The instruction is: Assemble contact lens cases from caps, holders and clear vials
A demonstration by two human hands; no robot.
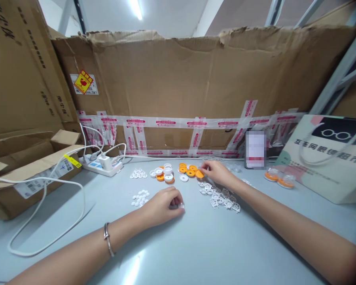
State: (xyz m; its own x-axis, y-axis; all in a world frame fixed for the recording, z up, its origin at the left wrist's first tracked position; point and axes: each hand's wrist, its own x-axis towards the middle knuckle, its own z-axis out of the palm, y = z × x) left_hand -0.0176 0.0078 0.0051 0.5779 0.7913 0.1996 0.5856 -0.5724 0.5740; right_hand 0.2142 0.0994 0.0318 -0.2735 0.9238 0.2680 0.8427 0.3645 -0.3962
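My left hand (165, 204) rests on the grey table (195, 245), fingers curled round a small clear-white plastic piece (180, 205) at its fingertips. My right hand (216, 172) reaches farther back and pinches an orange disc (199, 173) at the edge of a cluster of orange discs (187, 170). White round caps (165, 173), some stacked on orange discs, lie just left of that cluster. A heap of white lattice-like plastic parts (222, 198) lies under my right wrist. Two small piles of tiny white pieces (140, 197) (138, 173) sit to the left.
A taped cardboard wall (195, 91) closes the back. A white power strip (102, 164) with cables (47, 213) and an open carton (26, 174) stand at left. A printed paper bag (329, 158) and two finished orange-and-clear pieces (279, 177) are at right, beside a small blurred package (255, 150).
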